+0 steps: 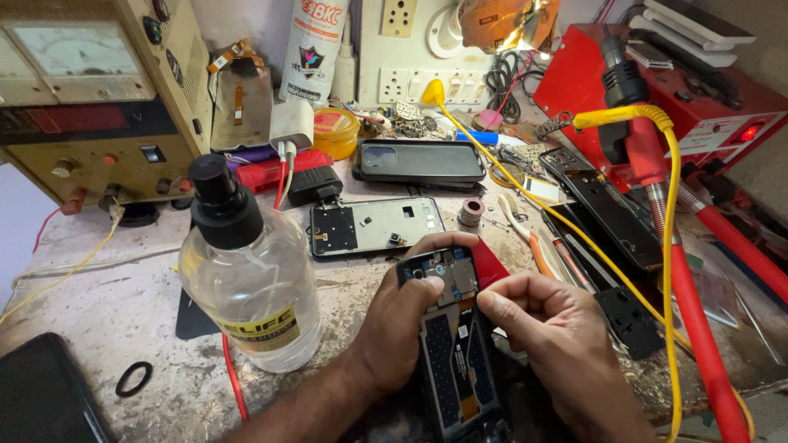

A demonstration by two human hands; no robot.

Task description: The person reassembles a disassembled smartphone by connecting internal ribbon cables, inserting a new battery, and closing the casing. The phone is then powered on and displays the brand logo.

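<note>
We hold an opened phone (454, 328) upright over the workbench (107, 303), just in front of its removed back panel (373, 226). Our left hand (402, 316) is clamped around the phone's left edge, thumb on the camera end. Our right hand (558, 328) has its fingertips pinched together at the phone's right side, on something too small to make out. Judging by this, the back is already off and the inner board is exposed; work inside looks unfinished. A clear bottle (246, 271) stands left of the phone.
</note>
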